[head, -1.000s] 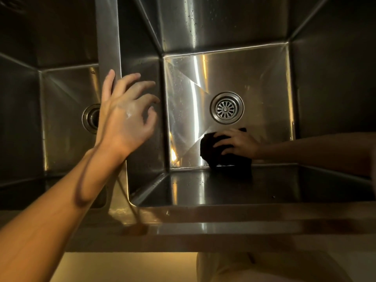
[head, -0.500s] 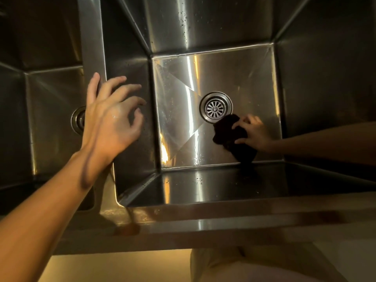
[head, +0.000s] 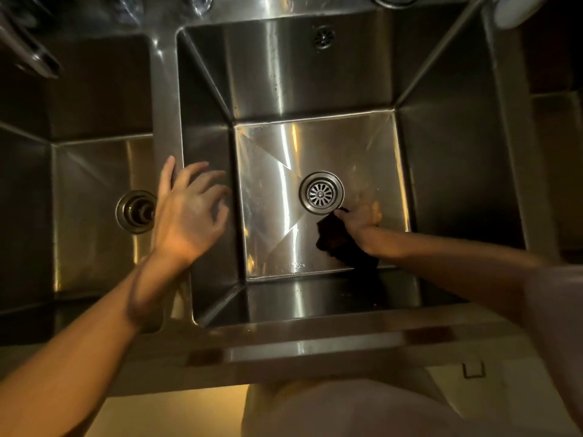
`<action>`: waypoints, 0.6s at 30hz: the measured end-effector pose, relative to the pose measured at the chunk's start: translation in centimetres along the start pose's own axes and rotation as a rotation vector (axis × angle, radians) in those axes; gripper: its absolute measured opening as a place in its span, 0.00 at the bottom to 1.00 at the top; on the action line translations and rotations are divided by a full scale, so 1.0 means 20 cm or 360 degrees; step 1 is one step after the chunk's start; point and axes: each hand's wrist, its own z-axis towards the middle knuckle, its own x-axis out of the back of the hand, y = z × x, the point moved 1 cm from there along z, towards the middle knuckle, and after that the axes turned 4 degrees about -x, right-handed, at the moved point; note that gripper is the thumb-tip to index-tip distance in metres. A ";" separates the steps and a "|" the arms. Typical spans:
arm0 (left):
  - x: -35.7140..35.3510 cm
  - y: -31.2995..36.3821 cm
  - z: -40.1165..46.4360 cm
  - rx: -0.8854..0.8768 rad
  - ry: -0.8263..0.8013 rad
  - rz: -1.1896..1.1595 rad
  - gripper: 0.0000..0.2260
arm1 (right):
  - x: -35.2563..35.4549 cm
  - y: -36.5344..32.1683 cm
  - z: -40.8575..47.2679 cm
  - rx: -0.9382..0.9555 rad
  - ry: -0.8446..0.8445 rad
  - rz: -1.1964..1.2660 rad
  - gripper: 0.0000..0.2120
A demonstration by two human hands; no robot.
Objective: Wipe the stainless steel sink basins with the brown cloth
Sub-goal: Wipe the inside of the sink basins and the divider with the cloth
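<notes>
The right stainless steel basin (head: 274, 190) is deep, with a round drain strainer (head: 321, 193) in its floor. My right hand (head: 361, 217) reaches down to the floor just right of the strainer and grips the dark brown cloth (head: 339, 241), which trails toward the near wall. My left hand (head: 189, 209) hovers with fingers spread over the divider (head: 165, 99) between the two basins, holding nothing. The left basin (head: 88, 190) has its own drain (head: 135, 211).
The sink's front rim (head: 315, 345) runs across the bottom of the view. A faucet spout (head: 31, 55) juts in at the top left. An overflow hole (head: 324, 36) sits high in the right basin's back wall. A white object (head: 517, 11) sits at the top right.
My right hand has slid the cloth rightward and up along the basin floor, from the near edge to beside the strainer. The view has pulled back. My left hand stays over the divider.
</notes>
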 end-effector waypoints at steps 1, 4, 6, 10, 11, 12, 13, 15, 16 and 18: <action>0.01 0.00 0.00 0.0009 -0.0026 0.0004 0.13 | 0.01 -0.05 -0.01 -0.0115 0.0041 0.0117 0.32; 0.02 0.01 0.00 -0.0007 -0.0074 -0.0020 0.17 | 0.05 -0.16 -0.06 -0.0391 0.0029 0.0381 0.33; 0.03 0.01 0.00 -0.0020 -0.0072 -0.0078 0.19 | 0.05 -0.25 -0.11 -0.0470 -0.0038 0.0394 0.31; 0.03 0.00 -0.01 -0.0091 -0.0087 -0.0121 0.17 | 0.03 -0.41 -0.22 -0.0547 0.0187 0.0505 0.30; 0.02 -0.01 -0.01 -0.0104 -0.0081 -0.0144 0.15 | 0.02 -0.44 -0.24 -0.0551 0.0209 0.0525 0.30; 0.02 -0.01 -0.01 -0.0104 -0.0065 -0.0174 0.15 | 0.02 -0.46 -0.26 -0.0573 0.0236 0.0567 0.30; 0.02 -0.02 -0.01 -0.0092 -0.0048 -0.0201 0.15 | 0.01 -0.47 -0.27 -0.0611 0.0273 0.0629 0.30; 0.03 -0.03 0.00 -0.0094 -0.0015 -0.0239 0.18 | -0.01 -0.46 -0.30 -0.0694 0.0340 0.0779 0.31; 0.04 -0.03 0.01 -0.0149 0.0010 -0.0244 0.19 | -0.03 -0.46 -0.31 -0.0721 0.0369 0.0852 0.32; 0.05 -0.06 0.05 -0.0373 0.0061 -0.0246 0.17 | -0.06 -0.45 -0.32 -0.0745 0.0417 0.0941 0.33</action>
